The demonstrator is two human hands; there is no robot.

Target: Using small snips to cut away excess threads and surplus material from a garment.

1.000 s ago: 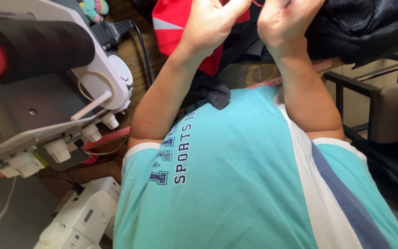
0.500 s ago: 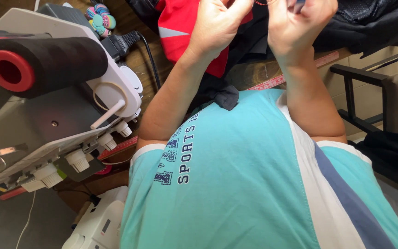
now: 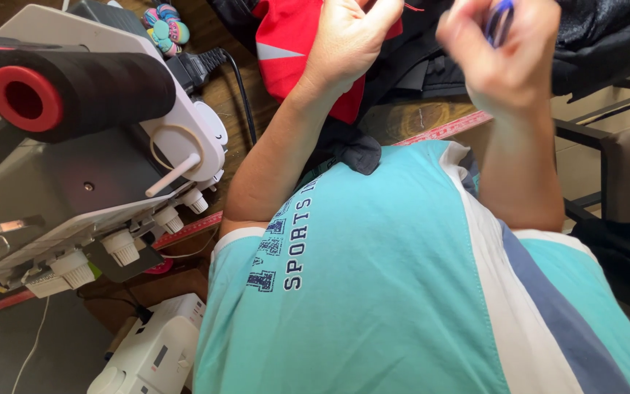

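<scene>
Far left, a big black thread cone (image 3: 82,91) with a red core lies sideways across the top of a grey and white sewing machine (image 3: 74,190), its row of white tension knobs (image 3: 122,248) pointing down toward the lower edge. Below that, a second white machine (image 3: 151,354) peeks in at the bottom. Behind the first machine sits a small pastel toy (image 3: 165,25), and a black power plug (image 3: 198,66) trails its cord over the wooden counter (image 3: 421,117). A red measuring tape (image 3: 442,130) runs along the counter's edge.

Moving in: the left hand (image 3: 344,44) is up at the top, knuckles toward the camera, fingers curled shut on the red garment (image 3: 293,55), which lies bunched on the counter right under that hand, with a white stripe on it. A scrap of black fabric (image 3: 355,153) sits just below, touching the teal shirt (image 3: 388,292) that fills the lower middle and blocks most of the counter.

Further right, the right hand (image 3: 508,62) is blurred, fingers pinched together around a small blue-handled tool (image 3: 499,18); which tool it is, I cannot tell. A thin red thread (image 3: 411,7) shows between the two hands. A heap of black cloth (image 3: 607,36) is behind it, and a dark metal-framed chair (image 3: 621,182) stands at the far right.
</scene>
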